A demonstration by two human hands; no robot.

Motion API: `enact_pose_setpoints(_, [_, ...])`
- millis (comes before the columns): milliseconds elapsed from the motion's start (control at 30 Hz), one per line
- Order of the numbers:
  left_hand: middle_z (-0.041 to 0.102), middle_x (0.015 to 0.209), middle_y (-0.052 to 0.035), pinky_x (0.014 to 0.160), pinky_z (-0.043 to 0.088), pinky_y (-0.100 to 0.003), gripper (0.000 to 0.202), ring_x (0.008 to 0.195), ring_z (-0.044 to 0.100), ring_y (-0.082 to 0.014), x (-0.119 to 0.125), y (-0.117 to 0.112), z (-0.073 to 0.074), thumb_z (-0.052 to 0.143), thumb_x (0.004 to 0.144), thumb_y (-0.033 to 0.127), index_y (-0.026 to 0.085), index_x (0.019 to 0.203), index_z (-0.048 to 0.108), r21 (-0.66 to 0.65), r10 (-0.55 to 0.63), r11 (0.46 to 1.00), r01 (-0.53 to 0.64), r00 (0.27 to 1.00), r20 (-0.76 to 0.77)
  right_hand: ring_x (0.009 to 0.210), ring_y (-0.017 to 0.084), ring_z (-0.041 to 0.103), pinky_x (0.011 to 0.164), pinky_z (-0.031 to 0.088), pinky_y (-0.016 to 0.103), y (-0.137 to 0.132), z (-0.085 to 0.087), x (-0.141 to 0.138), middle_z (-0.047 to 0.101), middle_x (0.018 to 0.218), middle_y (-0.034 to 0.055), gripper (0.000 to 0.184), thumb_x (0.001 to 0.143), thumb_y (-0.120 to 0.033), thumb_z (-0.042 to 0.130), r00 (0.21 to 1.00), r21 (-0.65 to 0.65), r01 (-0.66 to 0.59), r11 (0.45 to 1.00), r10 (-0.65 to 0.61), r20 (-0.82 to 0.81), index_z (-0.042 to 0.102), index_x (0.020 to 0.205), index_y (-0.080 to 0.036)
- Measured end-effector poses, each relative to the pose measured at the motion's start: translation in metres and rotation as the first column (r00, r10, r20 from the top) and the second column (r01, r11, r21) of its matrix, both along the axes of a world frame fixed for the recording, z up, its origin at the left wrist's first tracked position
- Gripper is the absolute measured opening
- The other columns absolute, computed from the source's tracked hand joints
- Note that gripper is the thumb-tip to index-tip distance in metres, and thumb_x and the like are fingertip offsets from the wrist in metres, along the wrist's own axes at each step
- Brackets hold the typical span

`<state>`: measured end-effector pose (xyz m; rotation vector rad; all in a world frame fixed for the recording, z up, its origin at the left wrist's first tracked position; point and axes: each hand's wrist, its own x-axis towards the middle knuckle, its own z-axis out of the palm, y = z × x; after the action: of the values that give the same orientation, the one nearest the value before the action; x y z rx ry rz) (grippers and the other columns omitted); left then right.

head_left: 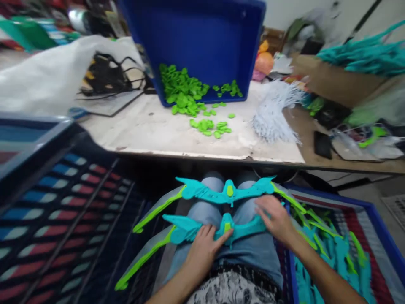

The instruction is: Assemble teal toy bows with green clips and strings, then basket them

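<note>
Two teal and lime-green toy bows lie across my lap. The far bow (228, 192) rests near my knees. The near bow (190, 230) lies closer to my waist. My left hand (204, 249) rests on the near bow's middle, fingers stretched toward its green centre piece (227, 226). My right hand (276, 219) lies flat with fingers spread on the right half of the near bow.
A tilted blue bin (202, 38) spills small green plastic pieces (183, 90) onto the white table (152, 131). A white tassel bundle (275, 112) lies to the right. A blue crate (376, 219) of more bows (329, 249) stands at my right; a striped bag (60, 211) at left.
</note>
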<state>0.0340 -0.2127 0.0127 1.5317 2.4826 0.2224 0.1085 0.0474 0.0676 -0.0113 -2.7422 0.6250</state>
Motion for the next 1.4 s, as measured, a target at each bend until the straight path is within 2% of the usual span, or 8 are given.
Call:
enact_pose_setpoints(167, [0.061,0.109,-0.0089,0.079,0.053,-0.035,0.059,0.092,0.060,-0.0238,-0.021,0.003,0.009,0.061,0.082,0.020,0.032,0.137,0.043,0.206,-0.045,0.978,0.027,0.996,0.082,0.096,0.026,0.057,0.089,0.042,0.037,0.106,0.052,-0.079,0.068,0.098,0.0130,0.027,0.090,-0.024,0.046,0.819,0.160,0.559,0.814,-0.572,0.048,0.070,0.096,-0.013])
enact_pose_setpoints(300, [0.053,0.128,-0.0145,0.098,0.044,-0.044,0.039,0.120,0.047,-0.0308,-0.058,0.025,0.008,0.053,0.087,0.027,0.022,0.125,0.057,0.453,0.102,0.891,-0.032,0.986,-0.131,0.098,0.022,0.060,0.085,0.043,0.028,0.142,0.058,-0.143,0.069,0.101,0.0102,0.027,0.090,-0.027,0.048,0.745,0.179,0.609,0.773,-0.634,0.208,0.070,0.100,-0.014])
enact_pose_setpoints(467, [0.060,0.122,-0.0129,0.100,0.037,-0.053,0.052,0.115,0.051,-0.0343,-0.103,0.059,-0.010,0.060,0.080,0.033,0.020,0.130,0.053,0.325,0.084,0.946,0.005,0.961,-0.262,0.091,0.025,0.063,0.075,0.044,0.028,0.149,0.053,-0.185,0.070,0.093,0.0143,0.021,0.083,-0.026,0.059,0.701,0.201,0.629,0.751,-0.660,0.269,0.072,0.091,-0.012])
enact_pose_setpoints(733, [0.064,0.117,-0.0095,0.092,0.042,-0.045,0.052,0.103,0.056,-0.0301,-0.112,0.057,-0.018,0.057,0.083,0.028,0.020,0.133,0.050,0.298,0.086,0.955,0.004,0.954,-0.288,0.079,0.021,0.064,0.068,0.044,0.025,0.171,0.072,-0.154,0.071,0.077,0.0087,0.015,0.072,-0.012,0.062,0.714,0.076,0.579,0.812,-0.550,0.433,0.075,0.079,-0.013])
enact_pose_setpoints(933, [0.065,0.118,-0.0089,0.092,0.041,-0.046,0.050,0.108,0.056,-0.0308,-0.117,0.054,-0.021,0.052,0.085,0.031,0.022,0.134,0.049,0.304,0.064,0.952,0.021,0.962,-0.266,0.053,0.012,0.055,0.052,0.040,0.021,0.163,0.079,-0.071,0.062,0.054,-0.0015,0.008,0.066,-0.022,0.068,0.779,-0.267,0.410,0.872,-0.182,0.600,0.073,0.064,-0.015])
enact_pose_setpoints(1100, [0.062,0.120,-0.0144,0.092,0.041,-0.051,0.048,0.109,0.055,-0.0341,-0.119,0.051,-0.010,0.049,0.086,0.036,0.018,0.130,0.053,0.346,0.060,0.938,0.017,0.976,-0.209,0.049,0.011,0.050,0.049,0.038,0.022,0.144,0.057,0.022,0.062,0.054,0.0003,0.026,0.063,-0.040,0.074,0.813,-0.681,0.438,0.587,0.065,0.578,0.073,0.066,-0.014])
enact_pose_setpoints(1233, [0.060,0.121,-0.0171,0.093,0.043,-0.048,0.046,0.112,0.054,-0.0332,-0.083,0.078,0.026,0.053,0.083,0.047,0.017,0.117,0.062,0.466,0.087,0.865,-0.184,0.971,0.222,0.050,0.011,0.054,0.049,0.041,0.022,0.093,0.020,0.076,0.066,0.057,0.0021,0.025,0.060,-0.040,0.078,0.830,-0.796,0.524,0.302,0.028,0.557,0.073,0.066,-0.016])
enact_pose_setpoints(1400, [0.069,0.098,-0.0100,0.082,0.050,-0.035,0.046,0.093,0.062,-0.0248,0.001,0.146,0.051,0.060,0.075,0.054,0.017,0.101,0.068,0.073,0.011,0.961,-0.267,0.302,0.953,0.049,0.011,0.056,0.046,0.039,0.020,0.018,-0.012,0.101,0.066,0.060,0.0030,0.029,0.063,-0.043,0.078,0.847,-0.855,0.518,0.034,0.120,0.518,0.074,0.072,-0.016])
